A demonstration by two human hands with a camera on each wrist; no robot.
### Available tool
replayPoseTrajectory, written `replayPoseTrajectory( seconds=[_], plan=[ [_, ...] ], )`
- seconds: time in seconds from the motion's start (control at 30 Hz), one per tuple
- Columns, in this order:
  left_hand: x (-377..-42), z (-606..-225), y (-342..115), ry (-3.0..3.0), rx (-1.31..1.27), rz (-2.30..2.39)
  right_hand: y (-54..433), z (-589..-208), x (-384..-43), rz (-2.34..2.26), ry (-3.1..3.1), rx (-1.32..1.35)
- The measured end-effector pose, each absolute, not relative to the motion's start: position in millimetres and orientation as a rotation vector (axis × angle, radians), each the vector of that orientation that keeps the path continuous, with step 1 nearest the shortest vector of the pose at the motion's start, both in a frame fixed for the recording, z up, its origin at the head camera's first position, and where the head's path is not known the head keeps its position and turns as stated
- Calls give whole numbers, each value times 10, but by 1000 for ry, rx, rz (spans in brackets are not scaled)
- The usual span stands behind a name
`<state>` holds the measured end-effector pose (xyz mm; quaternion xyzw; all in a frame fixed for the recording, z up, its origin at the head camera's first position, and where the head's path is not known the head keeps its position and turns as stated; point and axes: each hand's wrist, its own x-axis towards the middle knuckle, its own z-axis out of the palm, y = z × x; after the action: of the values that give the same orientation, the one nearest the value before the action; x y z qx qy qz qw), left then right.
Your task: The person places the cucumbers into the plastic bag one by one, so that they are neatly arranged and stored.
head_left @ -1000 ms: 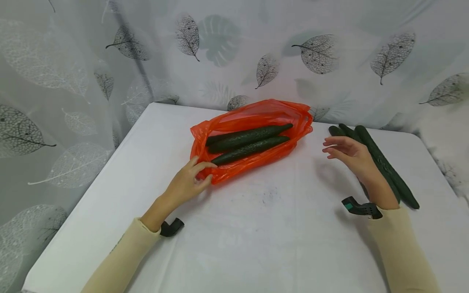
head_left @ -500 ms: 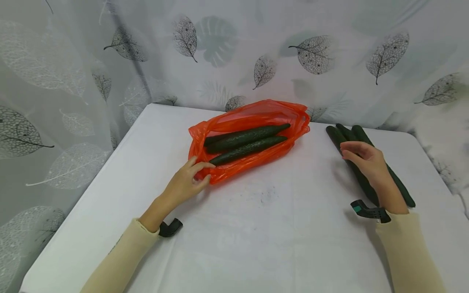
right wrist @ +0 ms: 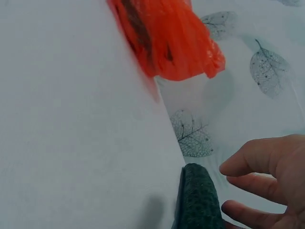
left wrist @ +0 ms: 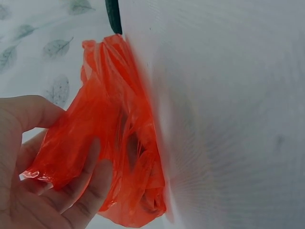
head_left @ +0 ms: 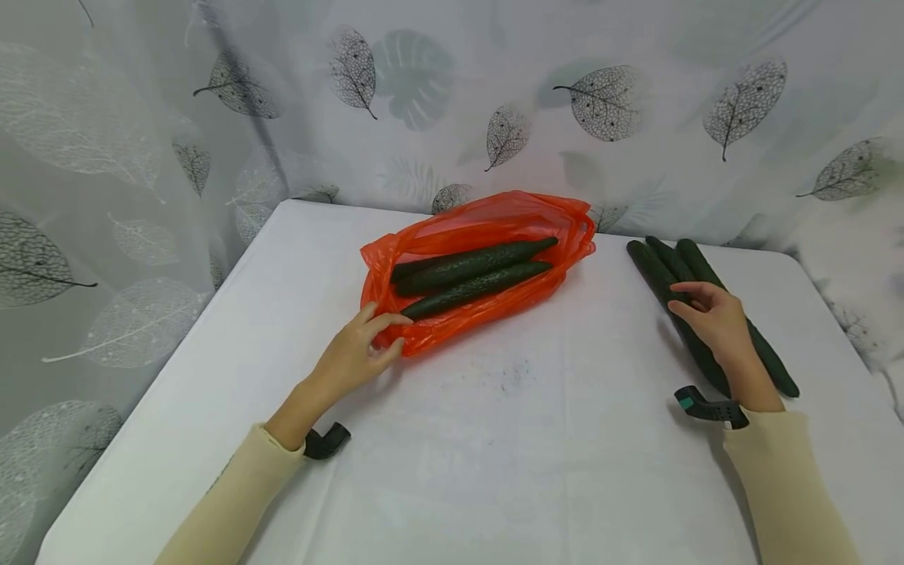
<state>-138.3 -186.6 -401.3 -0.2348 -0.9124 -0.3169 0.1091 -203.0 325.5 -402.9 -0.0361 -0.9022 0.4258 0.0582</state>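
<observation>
An orange-red plastic bag lies on its side, its mouth facing me, with dark green cucumbers inside. At the bag's near left corner my left hand holds the edge; in the left wrist view the thin plastic passes between thumb and fingers. On the right lie three more cucumbers side by side. My right hand is over them, fingers slightly bent and apart, partly hiding them. The right wrist view has a cucumber's end just beside the fingertips.
The white-covered table has its back edge against a curtain printed with leaves. A black band device sits on each wrist, the right one close to the cucumbers.
My right hand has moved right and a little toward me, from left of the loose cucumbers to over them. The left hand stays at the bag's corner.
</observation>
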Motion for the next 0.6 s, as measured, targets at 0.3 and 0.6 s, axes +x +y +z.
replayPoseTrajectory(
  seconds=[0.3, 0.6],
  plan=[
    [-1368, -4000, -1891, -2702, -681, -907, 3244, -3958, -2049, 1270, -2878, -143],
    [-1389, -4025, -1870, -2672, -719, -914, 3192, -4034, -2027, 1130, -2858, -85]
  ],
)
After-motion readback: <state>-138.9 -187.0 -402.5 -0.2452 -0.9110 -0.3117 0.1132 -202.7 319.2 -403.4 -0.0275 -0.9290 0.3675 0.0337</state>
